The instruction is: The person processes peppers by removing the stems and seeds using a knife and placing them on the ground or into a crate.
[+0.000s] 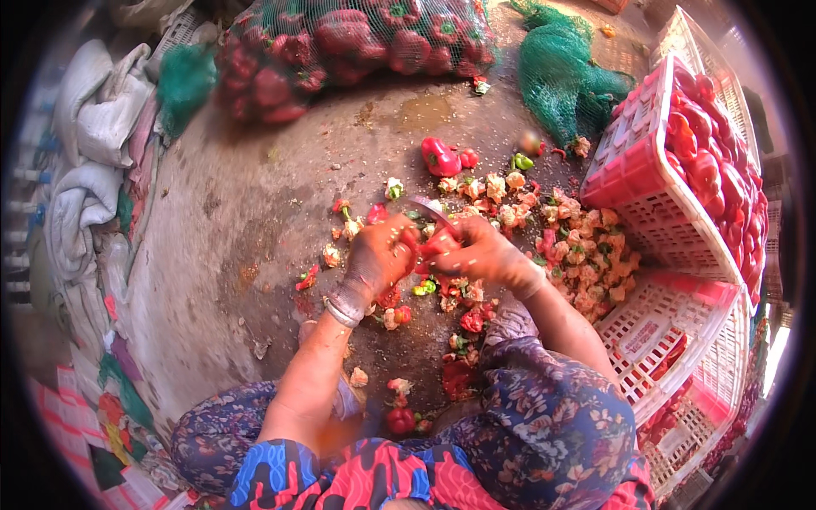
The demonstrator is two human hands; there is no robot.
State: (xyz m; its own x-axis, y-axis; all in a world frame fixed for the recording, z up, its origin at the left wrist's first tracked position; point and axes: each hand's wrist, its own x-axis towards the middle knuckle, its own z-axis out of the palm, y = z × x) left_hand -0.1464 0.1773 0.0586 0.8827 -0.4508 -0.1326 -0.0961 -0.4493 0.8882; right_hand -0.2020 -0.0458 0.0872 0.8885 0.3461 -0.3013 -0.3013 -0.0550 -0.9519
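Note:
My left hand [378,257] is closed round a piece of red bell pepper [410,244], whose edge shows between the fingers. My right hand [491,253] grips a small curved knife [435,211], its blade pointing up and to the left. More red pepper flesh [439,244] shows by the right fingers, close to the left hand. Pale specks blur around both hands. Below them on the floor is a small green-yellow pepper piece [424,288]. Just beyond the hands are a whole red pepper [440,158] and scattered cut cores.
A heap of pepper cores [591,263] lies to the right. Beside it, a tilted red-and-white crate [633,157] is full of red peppers, above another white crate [667,340]. A net sack of peppers [357,42] and green netting [552,76] lie far off; cloth sacks [89,195] line the left.

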